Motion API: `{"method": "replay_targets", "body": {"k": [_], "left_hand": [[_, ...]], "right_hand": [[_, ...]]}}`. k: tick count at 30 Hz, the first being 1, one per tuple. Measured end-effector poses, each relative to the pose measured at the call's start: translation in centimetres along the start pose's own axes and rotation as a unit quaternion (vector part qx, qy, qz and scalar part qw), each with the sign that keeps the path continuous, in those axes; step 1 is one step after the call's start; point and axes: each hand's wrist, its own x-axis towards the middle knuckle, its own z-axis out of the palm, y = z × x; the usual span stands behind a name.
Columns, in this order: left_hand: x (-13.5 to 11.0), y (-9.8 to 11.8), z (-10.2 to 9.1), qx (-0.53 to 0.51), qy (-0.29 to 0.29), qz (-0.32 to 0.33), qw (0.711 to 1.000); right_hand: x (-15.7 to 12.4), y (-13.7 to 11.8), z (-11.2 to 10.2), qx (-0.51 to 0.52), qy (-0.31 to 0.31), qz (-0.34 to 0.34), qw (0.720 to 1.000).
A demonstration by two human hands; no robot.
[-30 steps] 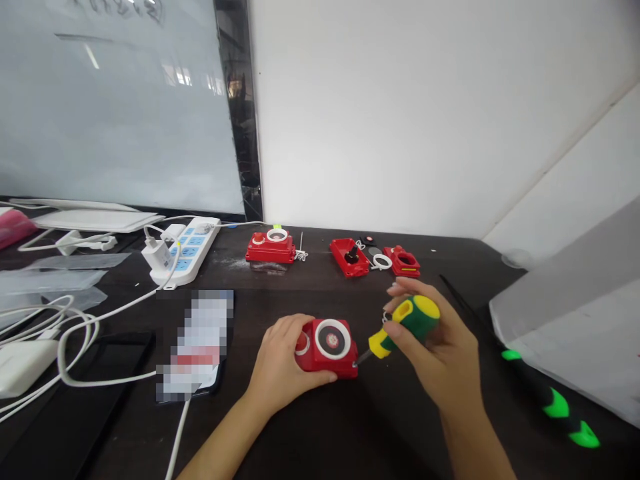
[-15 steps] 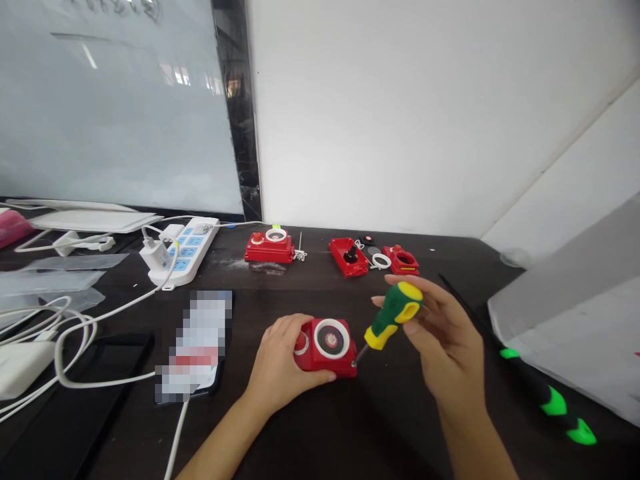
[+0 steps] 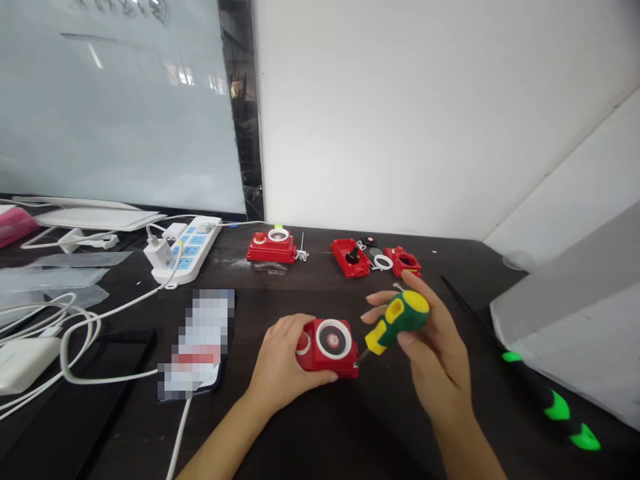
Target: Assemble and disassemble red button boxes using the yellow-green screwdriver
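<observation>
A small red box (image 3: 327,348) with a white-ringed round face and a red button sits on the dark table (image 3: 350,433). My left hand (image 3: 277,367) wraps round its left side and front, holding it down. My right hand (image 3: 430,347) grips the green and yellow handle of a short screwdriver (image 3: 395,320). The screwdriver's tip touches the box's lower right corner, and the handle leans up to the right.
Another whole red box (image 3: 271,247), an opened red shell (image 3: 350,257) and loose parts (image 3: 406,261) lie at the back. A white power strip (image 3: 187,250), cables (image 3: 75,333) and a phone (image 3: 197,347) are left. A black and green tool (image 3: 550,403) lies right, by a grey panel (image 3: 570,313).
My right hand has turned the screwdriver handle round on the box's corner; the fingers shifted their hold. The left hand and the box stayed put.
</observation>
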Motion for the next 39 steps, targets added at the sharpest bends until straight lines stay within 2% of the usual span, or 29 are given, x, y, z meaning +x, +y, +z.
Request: {"method": "replay_targets", "body": {"k": [2, 6, 11, 13, 18, 20, 22, 25, 28, 31, 33, 35, 37, 39], "left_hand": [[0.0, 0.0, 0.0, -0.001, 0.001, 0.002, 1.0], [-0.1, 0.0, 0.0, 0.0, 0.003, 0.004, 1.0], [-0.1, -0.1, 0.1, 0.0, 0.006, 0.005, 1.0], [0.0, -0.1, 0.1, 0.0, 0.007, 0.003, 1.0], [0.0, 0.0, 0.0, 0.002, 0.001, -0.004, 1.0], [0.0, 0.1, 0.0, 0.001, -0.001, -0.005, 1.0], [0.0, 0.1, 0.0, 0.0, 0.0, -0.005, 1.0], [0.0, 0.0, 0.0, 0.0, -0.001, -0.002, 1.0], [0.0, 0.0, 0.0, 0.0, -0.001, -0.001, 1.0], [0.0, 0.0, 0.0, 0.002, 0.0, -0.004, 1.0], [0.0, 0.0, -0.1, 0.005, 0.0, -0.006, 1.0], [-0.1, 0.0, -0.1, 0.006, -0.001, -0.005, 1.0], [-0.1, 0.0, 0.0, 0.007, -0.002, -0.005, 1.0], [-0.1, 0.0, 0.0, 0.007, -0.004, -0.004, 1.0]], "right_hand": [[-0.1, 0.0, 0.2, -0.008, 0.014, -0.013, 1.0], [-0.5, 0.3, 0.6, -0.138, 0.071, -0.014, 0.988], [-0.2, 0.1, 0.7, -0.041, 0.078, -0.012, 0.996], [0.0, 0.1, 0.6, -0.043, 0.072, -0.022, 0.996], [0.1, 0.4, -0.2, -0.204, 0.129, -0.065, 0.968], [0.2, 0.2, -0.5, -0.187, 0.117, -0.038, 0.975], [0.2, -0.2, -0.6, -0.115, 0.094, -0.009, 0.989], [0.4, -0.5, -0.8, -0.065, 0.066, -0.007, 0.996], [0.5, -0.3, -1.1, -0.17, 0.058, -0.056, 0.982], [0.4, 0.0, -1.4, -0.275, 0.092, -0.068, 0.954], [0.3, -0.1, -1.3, -0.244, 0.098, -0.033, 0.964], [0.2, -0.5, -1.0, -0.154, 0.082, -0.003, 0.985], [0.2, -0.9, -0.7, -0.083, 0.069, 0.004, 0.994], [0.2, -1.2, -0.5, -0.063, 0.06, -0.007, 0.996]]}}
